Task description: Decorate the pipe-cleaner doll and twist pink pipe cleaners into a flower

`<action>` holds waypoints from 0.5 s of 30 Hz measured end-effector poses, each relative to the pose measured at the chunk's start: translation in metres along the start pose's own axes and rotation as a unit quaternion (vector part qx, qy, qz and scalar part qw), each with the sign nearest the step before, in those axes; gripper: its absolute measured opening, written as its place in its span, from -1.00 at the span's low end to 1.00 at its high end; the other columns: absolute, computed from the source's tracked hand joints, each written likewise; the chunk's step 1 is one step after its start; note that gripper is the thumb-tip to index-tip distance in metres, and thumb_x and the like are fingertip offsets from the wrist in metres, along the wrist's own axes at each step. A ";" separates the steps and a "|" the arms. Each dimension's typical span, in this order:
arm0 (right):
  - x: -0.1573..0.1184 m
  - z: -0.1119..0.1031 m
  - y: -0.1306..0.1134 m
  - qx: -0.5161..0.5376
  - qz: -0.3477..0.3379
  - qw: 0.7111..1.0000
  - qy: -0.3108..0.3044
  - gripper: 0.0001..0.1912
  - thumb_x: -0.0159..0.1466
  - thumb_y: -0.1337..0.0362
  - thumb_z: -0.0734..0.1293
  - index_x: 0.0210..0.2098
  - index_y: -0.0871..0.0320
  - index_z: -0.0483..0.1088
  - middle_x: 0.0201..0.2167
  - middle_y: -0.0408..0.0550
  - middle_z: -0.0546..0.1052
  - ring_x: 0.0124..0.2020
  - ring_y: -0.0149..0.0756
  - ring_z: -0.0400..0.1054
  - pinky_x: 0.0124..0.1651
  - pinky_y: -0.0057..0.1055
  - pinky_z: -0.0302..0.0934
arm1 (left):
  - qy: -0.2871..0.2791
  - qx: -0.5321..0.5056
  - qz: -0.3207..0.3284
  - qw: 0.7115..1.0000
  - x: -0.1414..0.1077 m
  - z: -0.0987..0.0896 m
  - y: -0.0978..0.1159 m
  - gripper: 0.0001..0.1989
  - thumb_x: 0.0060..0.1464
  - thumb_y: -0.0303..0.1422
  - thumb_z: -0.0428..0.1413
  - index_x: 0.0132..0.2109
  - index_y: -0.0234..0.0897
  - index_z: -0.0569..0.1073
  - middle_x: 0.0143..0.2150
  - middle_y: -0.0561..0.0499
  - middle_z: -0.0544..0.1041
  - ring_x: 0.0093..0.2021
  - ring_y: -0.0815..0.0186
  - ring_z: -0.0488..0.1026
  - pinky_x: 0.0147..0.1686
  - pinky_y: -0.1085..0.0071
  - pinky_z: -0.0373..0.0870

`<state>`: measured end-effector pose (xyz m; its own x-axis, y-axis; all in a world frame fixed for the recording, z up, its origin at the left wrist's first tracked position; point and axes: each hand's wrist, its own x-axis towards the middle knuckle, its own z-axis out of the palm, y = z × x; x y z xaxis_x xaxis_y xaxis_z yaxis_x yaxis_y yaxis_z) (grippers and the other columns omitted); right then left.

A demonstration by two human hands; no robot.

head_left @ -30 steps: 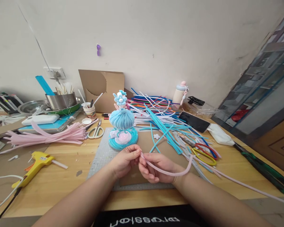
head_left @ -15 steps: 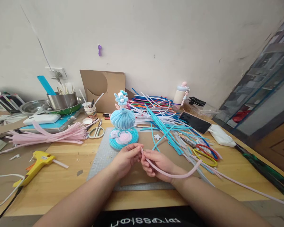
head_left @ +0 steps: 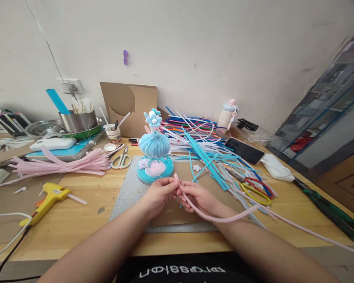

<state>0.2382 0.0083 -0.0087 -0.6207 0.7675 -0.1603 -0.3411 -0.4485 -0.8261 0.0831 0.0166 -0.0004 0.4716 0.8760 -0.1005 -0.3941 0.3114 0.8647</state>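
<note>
A pink pipe cleaner [head_left: 233,217] runs from my fingertips rightward across my right forearm in a shallow curve. My left hand [head_left: 163,195] pinches it close to one end, and the short tip pokes up above the fingers. Right beside it, my right hand [head_left: 198,197] is closed on the same stem, with thumb and fingers touching it. Just beyond both hands stands a blue fuzzy craft figure [head_left: 154,145] with flowers on top, set on a round blue base [head_left: 141,175] with a pink swirl. A small white flower [head_left: 196,168] lies past my right hand.
Cardboard and a cutting mat [head_left: 122,204] lie under my hands. Leftward are a yellow glue gun [head_left: 51,194], a pink pipe cleaner bundle [head_left: 61,163] and scissors [head_left: 121,159]. Blue pipe cleaners [head_left: 205,159], yellow-and-red handled tools [head_left: 255,192] and a phone [head_left: 244,150] are right.
More of the pink pipe cleaner's tip now stands up above my fingers. Both hands stay together at nearly the same spot, and the view has shifted slightly.
</note>
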 end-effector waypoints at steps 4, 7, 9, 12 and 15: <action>0.002 -0.003 0.003 -0.092 -0.021 0.990 0.101 -0.56 0.15 -0.07 0.28 -0.57 0.20 0.29 -0.76 -0.24 0.25 -0.75 -0.52 0.09 -0.71 -0.56 -0.10 | 0.041 -0.017 -0.016 0.999 0.000 -0.003 -0.001 -0.75 -0.13 -0.28 0.30 -0.43 -0.41 0.49 -0.57 0.05 0.43 -0.54 0.50 0.33 -0.48 0.56 0.20; 0.002 -0.003 0.002 -0.127 -0.102 0.968 0.192 -0.57 0.14 -0.09 0.29 -0.52 0.17 0.27 -0.69 -0.27 0.28 -0.73 -0.56 0.08 -0.70 -0.58 -0.16 | 0.080 -0.024 -0.041 0.996 0.000 -0.004 0.000 -0.72 -0.22 -0.27 0.34 -0.43 -0.40 0.49 -0.58 0.09 0.40 -0.56 0.53 0.29 -0.50 0.57 0.20; 0.003 -0.002 0.001 -0.114 -0.128 0.967 0.187 -0.67 0.12 -0.02 0.34 -0.36 0.13 0.31 -0.61 -0.30 0.30 -0.73 -0.59 0.03 -0.70 -0.60 -0.22 | 0.072 0.010 -0.061 0.995 0.000 -0.004 -0.001 -0.70 -0.22 -0.25 0.34 -0.44 -0.41 0.48 -0.58 0.08 0.40 -0.58 0.53 0.29 -0.52 0.57 0.19; 0.004 -0.001 0.000 -0.121 -0.119 0.974 0.150 -0.69 0.11 0.05 0.37 -0.34 0.15 0.34 -0.69 -0.34 0.23 -0.74 -0.60 -0.08 -0.69 -0.58 -0.28 | 0.054 0.076 -0.089 0.992 -0.001 -0.003 -0.004 -0.67 -0.21 -0.20 0.32 -0.46 -0.40 0.45 -0.60 0.07 0.39 -0.60 0.51 0.28 -0.54 0.55 0.16; 0.005 -0.003 0.000 -0.118 -0.115 0.975 0.150 -0.72 0.11 0.10 0.38 -0.49 0.19 0.32 -0.78 -0.34 0.12 -0.73 -0.59 -0.12 -0.67 -0.56 -0.30 | 0.062 0.146 -0.079 0.984 -0.002 -0.002 -0.006 -0.65 -0.15 -0.14 0.26 -0.48 -0.37 0.42 -0.64 0.08 0.38 -0.63 0.50 0.25 -0.58 0.54 0.10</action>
<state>0.2373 0.0140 -0.0110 -0.3010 0.9505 -0.0777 -0.2522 -0.1580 -0.9547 0.0831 0.0135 -0.0067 0.4012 0.8690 -0.2898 -0.0710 0.3449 0.9359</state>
